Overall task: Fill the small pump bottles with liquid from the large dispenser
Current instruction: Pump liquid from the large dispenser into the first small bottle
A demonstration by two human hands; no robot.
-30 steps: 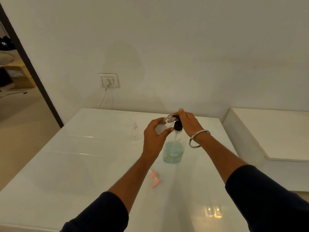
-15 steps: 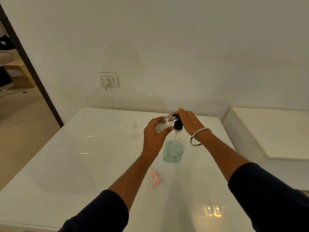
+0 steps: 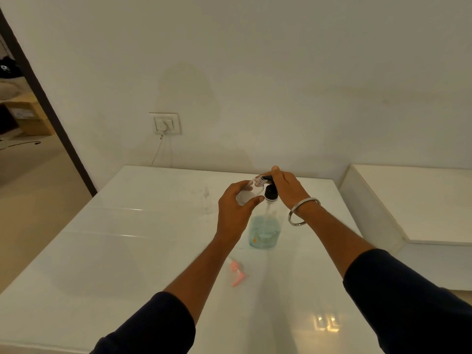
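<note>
Clear small bottle [image 3: 249, 192] tilted, neck toward pump nozzle [image 3: 267, 178]

Your two forearms are bare below dark navy sleeves [image 3: 408, 297] pushed up toward the elbows. On your right wrist sits a plain silver metal bangle [image 3: 302, 212], thin and round.

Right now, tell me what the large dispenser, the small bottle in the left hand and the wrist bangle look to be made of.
Large dispenser: clear plastic or glass, since the blue-green liquid shows through; black pump head, likely plastic.
Small bottle: transparent, probably plastic; the left hand shows through it.
Bangle: metal, by its silvery shine.
</note>
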